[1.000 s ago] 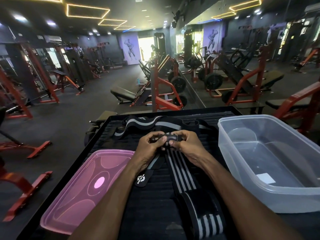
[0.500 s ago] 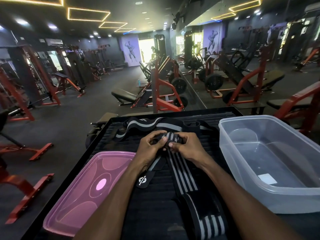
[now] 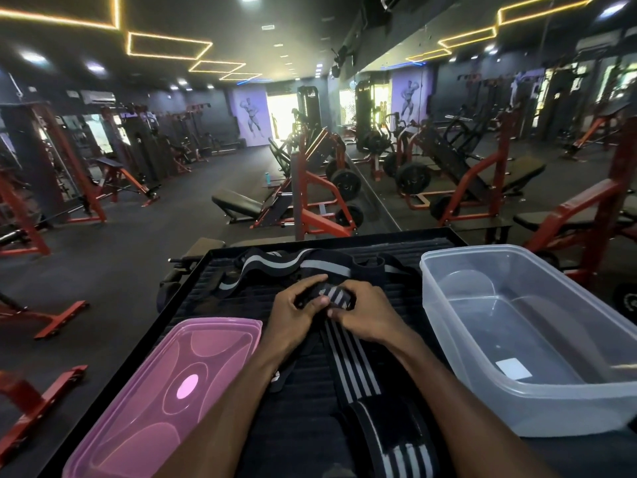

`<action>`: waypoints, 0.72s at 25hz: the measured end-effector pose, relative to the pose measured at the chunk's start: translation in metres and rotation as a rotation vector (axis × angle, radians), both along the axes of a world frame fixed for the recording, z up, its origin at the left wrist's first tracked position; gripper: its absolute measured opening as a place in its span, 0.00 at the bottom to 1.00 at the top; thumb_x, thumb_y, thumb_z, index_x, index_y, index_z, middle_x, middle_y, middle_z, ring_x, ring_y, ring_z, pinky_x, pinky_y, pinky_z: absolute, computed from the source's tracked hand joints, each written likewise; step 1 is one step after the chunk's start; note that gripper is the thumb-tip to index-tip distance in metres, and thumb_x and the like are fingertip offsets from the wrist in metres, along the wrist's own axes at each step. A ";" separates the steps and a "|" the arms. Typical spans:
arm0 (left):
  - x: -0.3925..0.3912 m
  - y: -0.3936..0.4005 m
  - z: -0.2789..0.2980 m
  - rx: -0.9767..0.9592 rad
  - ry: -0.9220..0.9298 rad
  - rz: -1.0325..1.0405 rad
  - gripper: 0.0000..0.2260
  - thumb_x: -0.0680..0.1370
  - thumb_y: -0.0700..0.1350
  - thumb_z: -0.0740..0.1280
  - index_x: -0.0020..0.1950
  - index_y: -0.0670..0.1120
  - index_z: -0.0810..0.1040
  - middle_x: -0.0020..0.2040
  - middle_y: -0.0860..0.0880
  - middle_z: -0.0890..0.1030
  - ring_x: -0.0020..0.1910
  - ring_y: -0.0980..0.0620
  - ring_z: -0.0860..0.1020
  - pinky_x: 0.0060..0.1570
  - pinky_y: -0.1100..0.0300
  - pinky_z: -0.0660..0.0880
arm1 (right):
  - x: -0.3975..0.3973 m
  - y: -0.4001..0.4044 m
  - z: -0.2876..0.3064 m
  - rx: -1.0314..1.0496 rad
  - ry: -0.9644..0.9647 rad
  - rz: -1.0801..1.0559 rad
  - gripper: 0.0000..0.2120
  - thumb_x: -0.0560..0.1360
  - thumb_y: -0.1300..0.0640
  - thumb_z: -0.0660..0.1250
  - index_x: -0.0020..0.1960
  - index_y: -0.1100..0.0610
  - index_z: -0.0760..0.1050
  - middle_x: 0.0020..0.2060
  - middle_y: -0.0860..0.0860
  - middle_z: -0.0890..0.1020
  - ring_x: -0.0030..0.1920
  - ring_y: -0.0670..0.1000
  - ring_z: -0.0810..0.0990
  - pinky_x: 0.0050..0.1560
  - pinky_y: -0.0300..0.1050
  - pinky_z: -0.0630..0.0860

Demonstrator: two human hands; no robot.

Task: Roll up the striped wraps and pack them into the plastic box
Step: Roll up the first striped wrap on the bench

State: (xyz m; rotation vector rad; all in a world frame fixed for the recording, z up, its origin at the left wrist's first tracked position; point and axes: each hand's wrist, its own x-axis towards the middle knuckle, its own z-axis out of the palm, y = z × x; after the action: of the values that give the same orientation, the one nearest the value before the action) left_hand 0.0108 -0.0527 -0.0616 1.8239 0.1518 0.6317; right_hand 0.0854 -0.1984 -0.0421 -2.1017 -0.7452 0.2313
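A black wrap with grey stripes [image 3: 351, 367] runs along the black ribbed table [image 3: 220, 270] toward me, its far end rolled into a small roll [image 3: 331, 294]. My left hand [image 3: 293, 315] and my right hand [image 3: 362, 313] both grip that roll, thumbs on the near side. The wrap's near end lies loosely bunched at the table's front. A second striped wrap [image 3: 275, 263] lies unrolled beyond my hands. The clear plastic box [image 3: 517, 401] stands empty at the right, a white label inside.
A pink plastic lid [image 3: 138, 415] lies on the table's left side. Behind the table stretches a gym floor with red weight machines [image 3: 313, 201], benches and a mirrored wall on the right.
The roll between my hands has grown a little thicker as the wrap winds onto it. The camera has tilted slightly; the box and lid have not moved.
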 end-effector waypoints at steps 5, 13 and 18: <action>0.004 0.002 -0.005 -0.034 0.048 0.242 0.13 0.80 0.45 0.68 0.64 0.45 0.77 0.47 0.49 0.81 0.44 0.51 0.81 0.43 0.68 0.76 | 0.007 -0.017 0.009 -0.002 -0.040 -0.291 0.14 0.71 0.55 0.70 0.55 0.55 0.72 0.50 0.53 0.82 0.54 0.56 0.80 0.52 0.46 0.75; 0.002 -0.006 -0.019 0.448 0.323 0.226 0.23 0.76 0.51 0.72 0.69 0.44 0.72 0.44 0.52 0.80 0.44 0.55 0.79 0.48 0.61 0.74 | 0.007 -0.036 0.000 -0.520 -0.221 -0.296 0.15 0.73 0.51 0.68 0.56 0.56 0.76 0.61 0.59 0.77 0.65 0.62 0.69 0.65 0.51 0.68; 0.002 -0.004 -0.016 0.515 0.324 0.203 0.09 0.74 0.45 0.75 0.53 0.47 0.83 0.39 0.55 0.77 0.38 0.59 0.75 0.46 0.63 0.72 | 0.004 -0.036 -0.002 -0.609 -0.249 -0.241 0.18 0.72 0.50 0.68 0.59 0.56 0.74 0.62 0.56 0.77 0.66 0.62 0.69 0.68 0.55 0.67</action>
State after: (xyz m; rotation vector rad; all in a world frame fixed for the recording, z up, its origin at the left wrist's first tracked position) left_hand 0.0131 -0.0564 -0.0780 2.4268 0.4271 0.5411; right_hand 0.0898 -0.2339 -0.0445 -2.8143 -0.6007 0.0650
